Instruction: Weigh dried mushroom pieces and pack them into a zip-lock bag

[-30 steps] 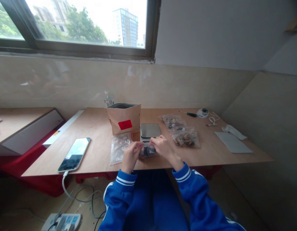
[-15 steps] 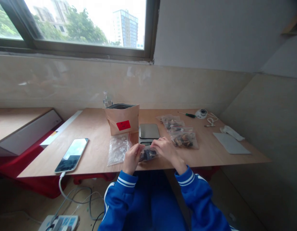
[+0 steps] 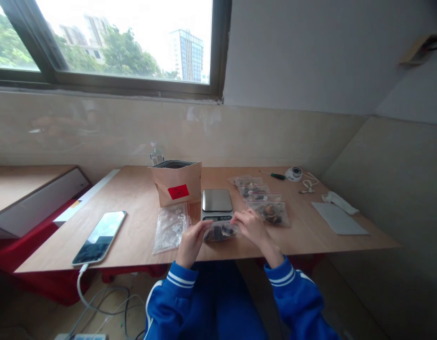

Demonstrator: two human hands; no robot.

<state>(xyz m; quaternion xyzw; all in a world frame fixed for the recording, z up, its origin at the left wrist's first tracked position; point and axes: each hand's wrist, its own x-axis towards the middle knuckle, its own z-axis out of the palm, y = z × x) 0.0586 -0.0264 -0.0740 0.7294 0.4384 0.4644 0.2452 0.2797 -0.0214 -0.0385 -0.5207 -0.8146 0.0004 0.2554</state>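
Note:
A small clear zip bag (image 3: 220, 232) with dark, dried-looking pieces inside is stretched between my hands at the table's front edge. My left hand (image 3: 192, 242) pinches its upper left corner, and my right hand (image 3: 252, 230) pinches the upper right corner. Just behind the bag sits a digital scale (image 3: 217, 200) with a bare metal plate; the bag partly covers its display end. To the left lies a stack of clear plastic bags (image 3: 171, 227), and behind that stands an open brown paper pouch (image 3: 176, 184) with a red label.
Several filled zip bags (image 3: 269, 212) overlap in a row right of the scale. A phone (image 3: 99, 237) with a cable lies at the left. Farther right are a screwdriver (image 3: 278, 176), a white camera (image 3: 295, 174) and a white sheet (image 3: 338, 218). A bottle (image 3: 156, 155) stands behind the pouch.
My right hand has moved slightly right, away from the left, so the bag's top edge is pulled straighter. More of the scale's display end shows. The whole view has tilted up a little.

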